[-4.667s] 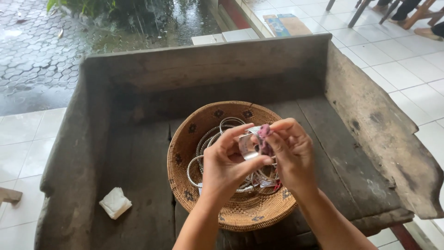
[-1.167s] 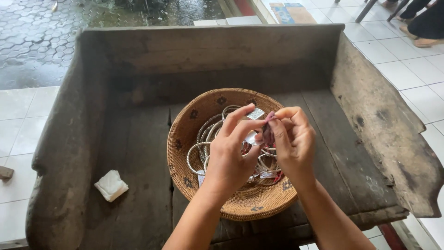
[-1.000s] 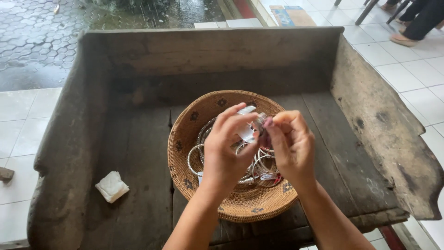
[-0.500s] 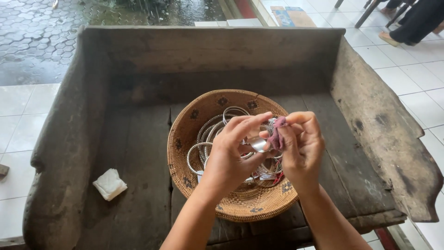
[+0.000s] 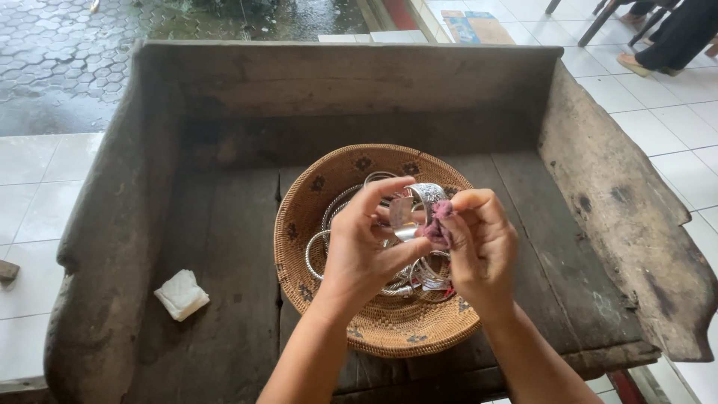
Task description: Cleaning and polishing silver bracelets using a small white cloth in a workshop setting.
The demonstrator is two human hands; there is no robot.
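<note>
Engraved silver cuff [image 5: 419, 202], crumpled pink cloth [image 5: 437, 230]

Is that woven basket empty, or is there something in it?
Not empty: the woven basket holds a pile of silver bangles beneath the hands.

A weathered wooden bench [image 5: 224, 247] stands on white floor tiles [image 5: 658, 112] beside wet paving [image 5: 60, 67]

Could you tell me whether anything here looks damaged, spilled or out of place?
The wooden tray is worn: its right wall is chipped along the edge. A white folded pad lies alone, apart from the basket. Nothing has spilled.
</note>
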